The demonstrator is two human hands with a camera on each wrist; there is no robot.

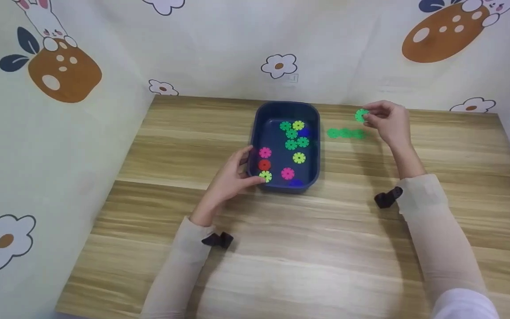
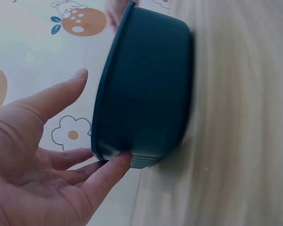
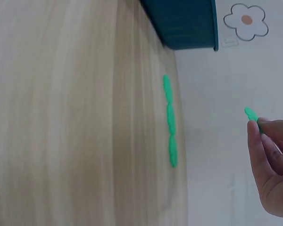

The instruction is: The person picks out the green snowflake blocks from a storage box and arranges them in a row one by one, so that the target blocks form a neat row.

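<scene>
In the head view my right hand (image 1: 390,124) pinches a green notched plastic disc (image 1: 361,115) between thumb and fingertips, above the table. Just below it lies a row of green discs (image 1: 345,133) on the wood, side by side. My left hand (image 1: 230,177) is at the left side of a dark blue plastic bin (image 1: 316,155). The left wrist view shows its fingertips touching the bin's wall, while the thumb stands apart from it. Inside the bin lie several loose discs, among them a pink disc (image 1: 287,173), a red disc (image 1: 264,165) and a yellow disc (image 1: 299,157).
The wood-grain table (image 1: 317,248) meets a wall (image 1: 219,48) with printed flowers and rabbits close behind the bin and the green row. Another wall (image 1: 60,155) borders the table's left. A black camera mount (image 1: 388,198) sits on the right sleeve.
</scene>
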